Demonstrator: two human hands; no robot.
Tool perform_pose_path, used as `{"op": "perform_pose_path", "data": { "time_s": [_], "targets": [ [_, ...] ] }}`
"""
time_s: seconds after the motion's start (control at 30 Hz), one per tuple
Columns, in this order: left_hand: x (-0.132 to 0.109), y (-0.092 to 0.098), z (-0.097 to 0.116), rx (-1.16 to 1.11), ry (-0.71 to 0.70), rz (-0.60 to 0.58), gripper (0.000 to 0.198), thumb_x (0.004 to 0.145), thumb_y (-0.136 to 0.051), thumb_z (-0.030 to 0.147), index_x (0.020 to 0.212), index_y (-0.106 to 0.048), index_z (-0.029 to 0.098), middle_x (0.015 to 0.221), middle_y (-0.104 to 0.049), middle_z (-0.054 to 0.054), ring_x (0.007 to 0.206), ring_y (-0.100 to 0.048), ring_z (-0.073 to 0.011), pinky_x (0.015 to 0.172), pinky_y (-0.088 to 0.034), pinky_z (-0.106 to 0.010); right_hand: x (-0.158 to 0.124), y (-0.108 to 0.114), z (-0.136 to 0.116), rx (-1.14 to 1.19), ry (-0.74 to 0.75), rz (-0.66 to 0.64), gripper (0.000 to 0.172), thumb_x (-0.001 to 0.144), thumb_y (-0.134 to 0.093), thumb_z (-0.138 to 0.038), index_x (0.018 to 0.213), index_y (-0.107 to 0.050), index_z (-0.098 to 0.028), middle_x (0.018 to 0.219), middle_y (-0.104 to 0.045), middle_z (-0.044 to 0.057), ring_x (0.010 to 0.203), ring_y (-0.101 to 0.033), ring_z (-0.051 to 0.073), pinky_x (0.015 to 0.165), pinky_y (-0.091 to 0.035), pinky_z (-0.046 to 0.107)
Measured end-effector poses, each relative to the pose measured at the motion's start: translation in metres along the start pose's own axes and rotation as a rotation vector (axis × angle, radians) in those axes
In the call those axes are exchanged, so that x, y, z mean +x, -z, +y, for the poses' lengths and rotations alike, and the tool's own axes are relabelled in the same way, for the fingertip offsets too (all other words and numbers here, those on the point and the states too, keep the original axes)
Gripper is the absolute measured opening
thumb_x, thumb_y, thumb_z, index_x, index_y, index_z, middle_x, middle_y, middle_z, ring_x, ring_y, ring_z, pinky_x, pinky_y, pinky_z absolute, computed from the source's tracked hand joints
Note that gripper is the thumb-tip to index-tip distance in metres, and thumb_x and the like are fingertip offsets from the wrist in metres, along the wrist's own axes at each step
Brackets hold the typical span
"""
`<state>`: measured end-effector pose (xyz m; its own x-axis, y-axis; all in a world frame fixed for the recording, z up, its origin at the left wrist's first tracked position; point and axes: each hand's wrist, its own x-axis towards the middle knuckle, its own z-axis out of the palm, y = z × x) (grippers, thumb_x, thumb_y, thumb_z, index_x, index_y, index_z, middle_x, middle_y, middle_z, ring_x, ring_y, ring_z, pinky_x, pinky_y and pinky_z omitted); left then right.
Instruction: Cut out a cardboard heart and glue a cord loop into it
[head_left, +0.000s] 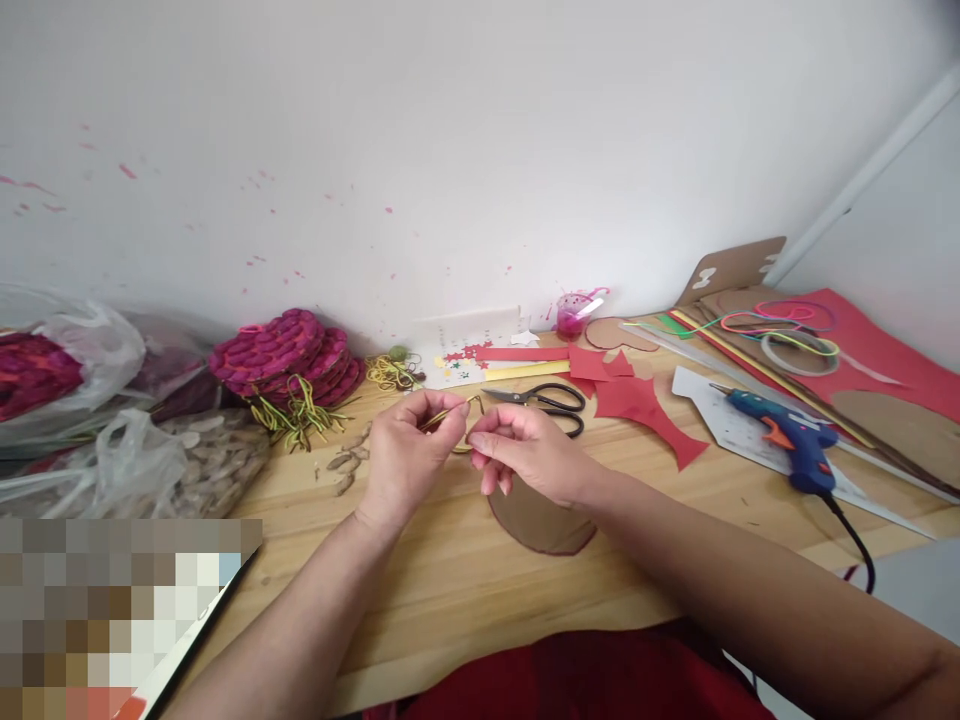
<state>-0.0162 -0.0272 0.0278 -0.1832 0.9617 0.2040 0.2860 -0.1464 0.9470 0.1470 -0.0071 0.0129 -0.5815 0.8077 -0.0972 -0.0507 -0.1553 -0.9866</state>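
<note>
Above the middle of the table, my left hand (pixel 411 450) pinches a thin yellow-green strand of yarn (pixel 475 399) between thumb and forefinger. My right hand (pixel 529 450) is close beside it, fingertips pinched at the same strand. The yarn bends in a small loop between the two hands; its exact ends are hidden by the fingers. Below my right hand lies a cardboard disc (pixel 544 522), partly covered. Black-handled scissors (pixel 555 400) rest just behind my right hand.
Left are pink-purple peanut-shell-like discs (pixel 281 350) with yarn tassels (pixel 296 410), and a plastic bag of peanut shells (pixel 202 465). Red paper scraps (pixel 637 400) lie behind right. A blue glue gun (pixel 795 435), with its black cable, and cardboard sheets (pixel 900 425) occupy the right.
</note>
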Motion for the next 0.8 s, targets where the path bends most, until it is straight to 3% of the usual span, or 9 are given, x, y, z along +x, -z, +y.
{"op": "perform_pose_path", "data": {
  "time_s": [0.17, 0.37, 0.5, 0.6, 0.8],
  "targets": [
    [0.003, 0.002, -0.005, -0.080, 0.027, 0.010, 0.018, 0.079, -0.074, 0.034, 0.084, -0.072, 0.017, 0.080, -0.070, 0.000, 0.070, -0.061, -0.0120, 0.067, -0.048, -0.022, -0.010, -0.006, -0.004, -0.448, 0.212, 0.114, 0.008, 0.090, -0.059, -0.022, 0.083, -0.060, -0.019, 0.068, -0.062, -0.003, 0.055, -0.062, 0.010, 0.053, -0.044, 0.021],
    [0.002, 0.001, -0.003, -0.131, 0.059, -0.053, 0.017, 0.081, -0.072, 0.034, 0.083, -0.070, 0.017, 0.077, -0.069, 0.000, 0.070, -0.062, -0.0123, 0.067, -0.049, -0.022, -0.016, -0.007, -0.006, -0.831, 0.420, 0.153, 0.011, 0.088, -0.058, -0.015, 0.081, -0.063, -0.020, 0.066, -0.064, -0.003, 0.058, -0.054, 0.009, 0.056, -0.037, 0.021],
    [0.000, 0.000, 0.001, -0.106, 0.073, -0.097, 0.019, 0.080, -0.071, 0.035, 0.084, -0.070, 0.017, 0.078, -0.071, -0.001, 0.069, -0.064, -0.0137, 0.065, -0.050, -0.023, -0.016, -0.004, -0.004, -0.929, 0.471, 0.117, 0.014, 0.087, -0.058, -0.014, 0.074, -0.058, -0.020, 0.064, -0.060, -0.004, 0.057, -0.050, 0.009, 0.056, -0.034, 0.021],
    [0.001, 0.000, 0.003, -0.029, 0.043, -0.061, 0.019, 0.077, -0.073, 0.035, 0.083, -0.071, 0.017, 0.078, -0.072, -0.002, 0.067, -0.064, -0.0139, 0.062, -0.048, -0.023, -0.015, -0.002, -0.002, -0.923, 0.493, 0.102, 0.013, 0.087, -0.057, -0.014, 0.076, -0.058, -0.020, 0.065, -0.059, -0.004, 0.058, -0.050, 0.010, 0.057, -0.035, 0.022],
    [0.007, 0.005, -0.001, 0.140, -0.032, -0.037, 0.015, 0.077, -0.072, 0.031, 0.082, -0.073, 0.018, 0.078, -0.074, -0.003, 0.066, -0.064, -0.0146, 0.061, -0.049, -0.024, -0.011, 0.012, -0.012, -0.827, 0.608, 0.182, 0.007, 0.085, -0.061, -0.013, 0.086, -0.064, -0.019, 0.074, -0.060, -0.001, 0.063, -0.052, 0.011, 0.060, -0.040, 0.024]
  ]
}}
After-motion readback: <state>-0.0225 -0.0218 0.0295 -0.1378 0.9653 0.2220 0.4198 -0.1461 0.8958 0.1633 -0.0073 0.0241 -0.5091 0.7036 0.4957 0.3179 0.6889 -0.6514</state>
